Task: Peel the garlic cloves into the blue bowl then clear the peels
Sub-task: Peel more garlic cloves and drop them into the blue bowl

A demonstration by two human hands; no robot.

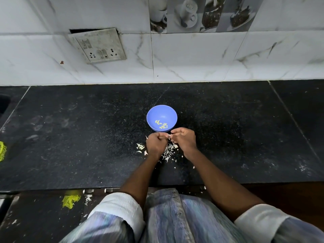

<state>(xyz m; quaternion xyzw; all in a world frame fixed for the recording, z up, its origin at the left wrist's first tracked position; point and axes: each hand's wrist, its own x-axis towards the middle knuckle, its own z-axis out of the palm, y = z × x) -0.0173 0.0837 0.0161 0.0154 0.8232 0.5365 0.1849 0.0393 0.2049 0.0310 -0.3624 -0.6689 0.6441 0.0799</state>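
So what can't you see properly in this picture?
Head view only:
- The garlic clove: nearly covered by the left hand and right hand.
- Part of the peels: under the hands.
- Cloves in the blue bowl: too small to count.
- Yellow mesh: cut off by the left edge.

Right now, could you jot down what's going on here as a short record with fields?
surface: black counter
bowl: blue bowl, a few peeled cloves inside
left hand: pinching a garlic clove
right hand: pinching the same clove
peels: scattered on the counter under the hands
stage: peeling, peels not cleared
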